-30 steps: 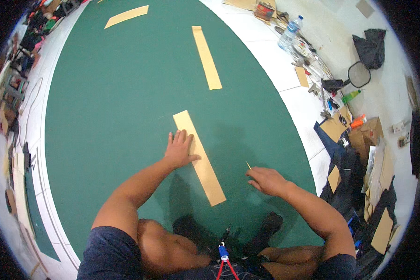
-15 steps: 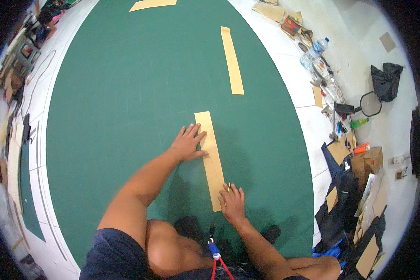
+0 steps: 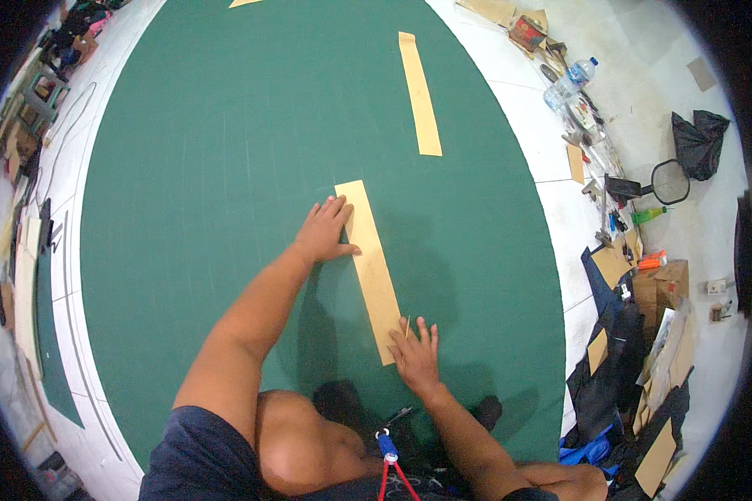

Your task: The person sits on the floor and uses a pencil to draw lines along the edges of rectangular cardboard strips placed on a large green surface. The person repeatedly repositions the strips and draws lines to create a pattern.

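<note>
A long tan cardboard strip lies slanted on a large sheet of green fabric. My left hand is spread, its fingertips and thumb on the strip's left edge near the far end. At the near end, my right hand touches the strip's right edge. Between its fingers it holds a thin pale stick, whose kind I cannot make out. A second tan strip lies farther off to the right, and a corner of a third piece shows at the top.
White tiled floor borders the cloth. Along the right wall are plastic bottles, a black bag, a cardboard box and dark fabric scraps. Assorted clutter lines the left side. A red cord hangs before me.
The near strip has turned slightly, its far end shifting left. Both hands have moved with it, still touching it. The view has shifted a little too.
</note>
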Demonstrator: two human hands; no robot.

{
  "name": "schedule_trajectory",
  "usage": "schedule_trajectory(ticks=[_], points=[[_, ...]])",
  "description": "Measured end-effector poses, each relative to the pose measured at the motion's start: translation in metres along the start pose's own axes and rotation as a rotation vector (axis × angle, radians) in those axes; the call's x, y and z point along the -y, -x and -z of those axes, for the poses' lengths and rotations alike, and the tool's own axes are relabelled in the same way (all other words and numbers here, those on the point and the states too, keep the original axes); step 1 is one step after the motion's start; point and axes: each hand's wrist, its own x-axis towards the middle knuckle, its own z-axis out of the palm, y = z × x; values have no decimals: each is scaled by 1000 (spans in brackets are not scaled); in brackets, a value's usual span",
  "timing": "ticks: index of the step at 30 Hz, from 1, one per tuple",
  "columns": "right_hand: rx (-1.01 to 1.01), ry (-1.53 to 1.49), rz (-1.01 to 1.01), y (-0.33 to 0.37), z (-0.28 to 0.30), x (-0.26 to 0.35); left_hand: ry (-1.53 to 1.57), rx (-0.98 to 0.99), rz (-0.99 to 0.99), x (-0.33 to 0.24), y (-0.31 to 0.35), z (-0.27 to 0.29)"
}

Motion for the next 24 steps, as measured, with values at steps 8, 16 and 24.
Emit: schedule_trajectory(ticks=[8,16,24], points=[[35,-34,-4,8,-2,-5,-24,36,-40,5,1,9],[6,-41,6,11,-8,-10,-13,2,-15,11,0,1],[82,-13,-41,6,-1,-6,70,-32,-38,13,-1,2]])
